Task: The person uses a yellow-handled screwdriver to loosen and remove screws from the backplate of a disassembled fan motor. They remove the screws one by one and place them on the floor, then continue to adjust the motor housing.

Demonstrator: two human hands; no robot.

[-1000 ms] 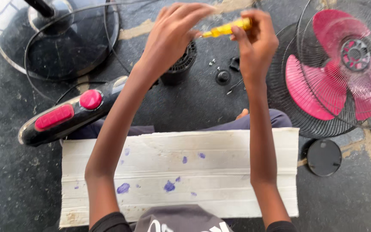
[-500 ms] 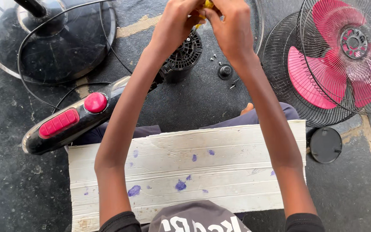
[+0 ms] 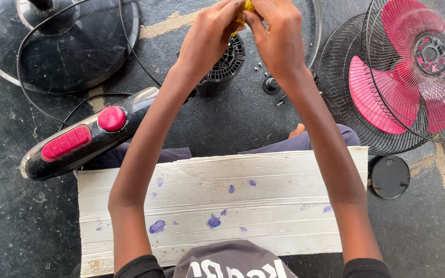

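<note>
Hands have come together since a second ago: yellow tool [image 3: 245, 7] at the top edge, both left hand [image 3: 213, 32] and right hand [image 3: 276, 32] clamped on it, above the black motor housing [image 3: 225, 66]. Small screws [image 3: 259, 67] just right; pink-bladed fan [image 3: 408, 77] further right.

Looks like an informal repair spot on the ground, probably outdoors or a yard workshop, though the view's too tight to be sure. Rough dark concrete floor [image 3: 243, 118], a taken-apart fan with pink blades [image 3: 387, 87], a round stand base [image 3: 57, 46], loose screws [image 3: 258, 67], and a paint-stained white board [image 3: 222, 201] as a workbench.
</note>
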